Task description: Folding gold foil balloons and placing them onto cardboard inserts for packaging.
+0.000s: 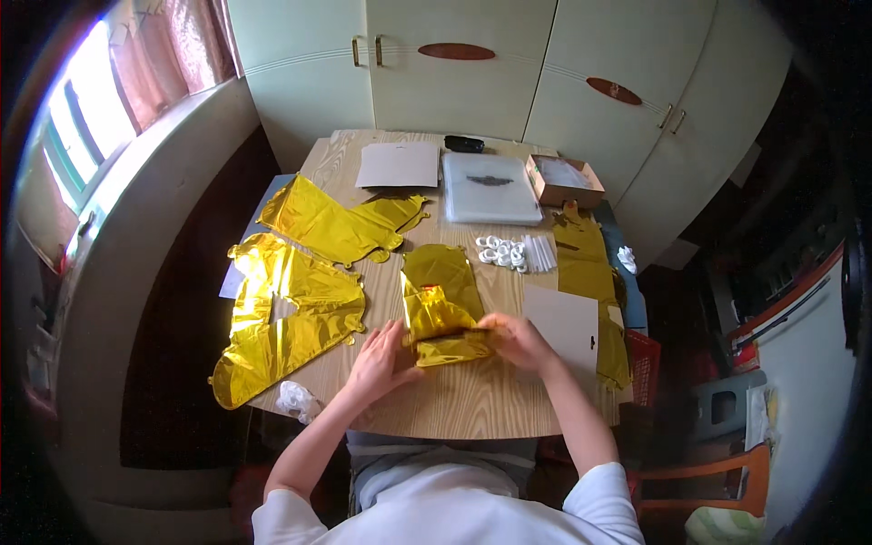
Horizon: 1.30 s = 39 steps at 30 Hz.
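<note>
Hands, left hand (377, 359) and right hand (516, 338), pinch the folded gold foil balloon (442, 318) on the tabletop (472, 409); press it flat, gently.

A room in a home is showing here: pale wardrobe doors (472, 68), a curtained window (100, 100) and a wooden table (472, 400)

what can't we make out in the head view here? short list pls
- Gold foil balloon: its near edge is hidden under the left hand and right hand; its shape is lost in the folds.
- Cardboard box: contents too small to tell.
- White rings: too small to count.
- Black object at the table's far edge: too small to identify.
- Gold foil strip: its lower end runs off the table edge.
</note>
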Motion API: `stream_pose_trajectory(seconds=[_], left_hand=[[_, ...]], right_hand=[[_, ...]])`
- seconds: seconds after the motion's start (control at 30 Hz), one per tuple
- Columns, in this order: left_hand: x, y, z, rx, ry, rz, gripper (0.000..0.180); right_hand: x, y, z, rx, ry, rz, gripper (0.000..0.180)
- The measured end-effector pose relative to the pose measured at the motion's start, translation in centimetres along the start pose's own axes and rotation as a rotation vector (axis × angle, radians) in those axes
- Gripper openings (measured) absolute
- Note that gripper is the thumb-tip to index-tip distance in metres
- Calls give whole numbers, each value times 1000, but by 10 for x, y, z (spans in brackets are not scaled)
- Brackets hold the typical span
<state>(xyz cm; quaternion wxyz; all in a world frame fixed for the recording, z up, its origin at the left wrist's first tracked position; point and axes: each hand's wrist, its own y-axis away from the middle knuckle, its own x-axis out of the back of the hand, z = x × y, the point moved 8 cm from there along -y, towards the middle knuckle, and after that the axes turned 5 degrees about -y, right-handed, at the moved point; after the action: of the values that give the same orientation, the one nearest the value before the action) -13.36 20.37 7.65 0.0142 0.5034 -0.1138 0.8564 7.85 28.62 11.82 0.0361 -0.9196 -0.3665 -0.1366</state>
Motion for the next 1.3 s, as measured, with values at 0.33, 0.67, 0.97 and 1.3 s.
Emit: stream_pose_trajectory(seconds=[0.33, 0.67, 0.97, 1.3], left_hand=[[14, -6, 2, -217, 132, 30, 46], [-19, -17, 48, -434, -92, -87, 36], [-31, -9, 46, -423, -169, -156, 43], [-28, -9, 46, -432, -177, -165, 47]], right_hand=[[-41, 95, 6, 416, 466, 43, 16], [-45, 123, 11, 431, 674, 125, 24], [-38, 120, 18, 264, 594, 328, 21], [-63, 110, 22, 326, 808, 218, 31]])
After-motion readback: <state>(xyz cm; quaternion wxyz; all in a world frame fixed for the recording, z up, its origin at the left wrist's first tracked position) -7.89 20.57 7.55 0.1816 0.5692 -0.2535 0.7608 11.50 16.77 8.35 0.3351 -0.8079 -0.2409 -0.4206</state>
